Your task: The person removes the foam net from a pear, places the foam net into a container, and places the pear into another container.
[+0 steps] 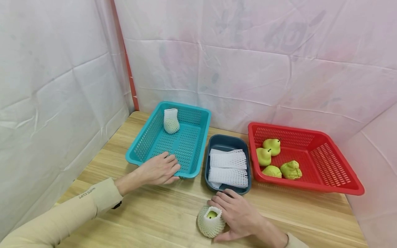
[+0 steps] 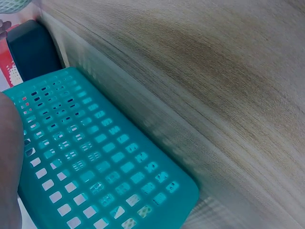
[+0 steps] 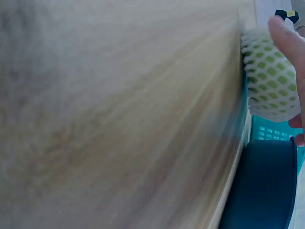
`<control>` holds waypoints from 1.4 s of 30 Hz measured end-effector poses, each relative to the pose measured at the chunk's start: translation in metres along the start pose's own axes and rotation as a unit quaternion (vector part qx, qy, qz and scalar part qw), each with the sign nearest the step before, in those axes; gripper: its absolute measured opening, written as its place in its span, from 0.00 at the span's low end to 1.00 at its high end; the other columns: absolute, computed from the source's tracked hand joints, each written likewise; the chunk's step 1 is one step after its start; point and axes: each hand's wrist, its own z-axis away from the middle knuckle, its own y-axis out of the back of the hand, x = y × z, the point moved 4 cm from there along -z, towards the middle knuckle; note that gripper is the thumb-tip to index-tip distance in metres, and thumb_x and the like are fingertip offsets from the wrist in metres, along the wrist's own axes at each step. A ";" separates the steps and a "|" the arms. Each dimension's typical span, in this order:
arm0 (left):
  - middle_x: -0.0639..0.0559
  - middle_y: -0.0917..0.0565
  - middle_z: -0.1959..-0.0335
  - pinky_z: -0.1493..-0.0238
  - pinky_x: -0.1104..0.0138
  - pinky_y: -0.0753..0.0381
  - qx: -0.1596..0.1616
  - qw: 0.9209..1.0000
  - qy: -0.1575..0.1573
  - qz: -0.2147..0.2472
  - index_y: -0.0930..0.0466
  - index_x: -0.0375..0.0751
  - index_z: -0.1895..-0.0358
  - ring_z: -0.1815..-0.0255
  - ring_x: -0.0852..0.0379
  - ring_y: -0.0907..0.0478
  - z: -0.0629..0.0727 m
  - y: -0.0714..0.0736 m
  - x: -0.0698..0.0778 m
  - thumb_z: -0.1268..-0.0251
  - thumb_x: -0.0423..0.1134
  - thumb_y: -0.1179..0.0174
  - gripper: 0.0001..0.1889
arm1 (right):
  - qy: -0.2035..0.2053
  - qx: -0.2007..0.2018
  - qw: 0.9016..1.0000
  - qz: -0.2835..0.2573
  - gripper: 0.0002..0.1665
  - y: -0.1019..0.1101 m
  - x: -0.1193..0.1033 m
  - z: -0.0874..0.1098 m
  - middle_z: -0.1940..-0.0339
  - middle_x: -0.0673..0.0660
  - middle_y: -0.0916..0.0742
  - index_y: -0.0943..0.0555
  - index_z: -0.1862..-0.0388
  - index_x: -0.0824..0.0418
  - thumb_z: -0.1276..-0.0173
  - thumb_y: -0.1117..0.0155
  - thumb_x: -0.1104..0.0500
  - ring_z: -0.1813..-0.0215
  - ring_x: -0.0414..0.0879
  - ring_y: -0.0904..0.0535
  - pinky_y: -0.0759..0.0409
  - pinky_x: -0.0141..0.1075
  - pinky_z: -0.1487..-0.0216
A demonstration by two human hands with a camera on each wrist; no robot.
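At the table's front, my right hand (image 1: 240, 215) holds a pear in a white foam net (image 1: 209, 226), its thumb and fingers around the side. The net's open end faces up and shows the pear's green top. The right wrist view shows the thumb (image 3: 288, 43) against the netted pear (image 3: 270, 81). My left hand (image 1: 161, 168) grips the front rim of the teal basket (image 1: 201, 137), fingers over the edge. Inside that basket, at the back, stands another netted pear (image 1: 171, 122). The left wrist view shows the basket's slotted wall (image 2: 105, 157).
A dark blue tub (image 1: 227, 138) between the baskets holds several flat white foam nets (image 1: 228, 177). To the right, a red basket (image 1: 313, 188) contains several bare green pears (image 1: 291, 169). White sheets (image 1: 198, 65) hang behind and beside the wooden table (image 1: 149, 217).
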 end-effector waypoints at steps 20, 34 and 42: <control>0.55 0.19 0.66 0.58 0.64 0.32 0.012 1.000 0.002 -0.002 0.29 0.48 0.63 0.63 0.54 0.28 0.001 -0.001 0.001 0.21 0.60 0.49 0.19 | 0.028 0.043 0.999 -0.010 0.43 -0.003 -0.002 -0.003 0.58 0.46 0.16 0.21 0.53 0.50 0.46 0.39 0.16 0.53 0.43 0.20 0.23 0.38 0.45; 0.54 0.19 0.66 0.59 0.65 0.32 0.013 1.000 0.004 0.001 0.29 0.47 0.62 0.63 0.54 0.30 0.003 -0.002 0.001 0.13 0.58 0.65 0.23 | 0.044 0.072 0.996 -0.026 0.38 0.002 0.001 -0.001 0.64 0.46 0.17 0.19 0.61 0.53 0.43 0.35 0.20 0.58 0.42 0.21 0.23 0.35 0.50; 0.54 0.19 0.66 0.59 0.64 0.32 0.015 1.000 0.005 0.002 0.28 0.47 0.61 0.64 0.54 0.29 0.003 -0.002 0.001 0.13 0.58 0.66 0.24 | 0.050 0.078 0.996 -0.020 0.37 0.007 0.002 -0.002 0.66 0.47 0.18 0.20 0.63 0.53 0.44 0.33 0.21 0.60 0.42 0.21 0.23 0.35 0.51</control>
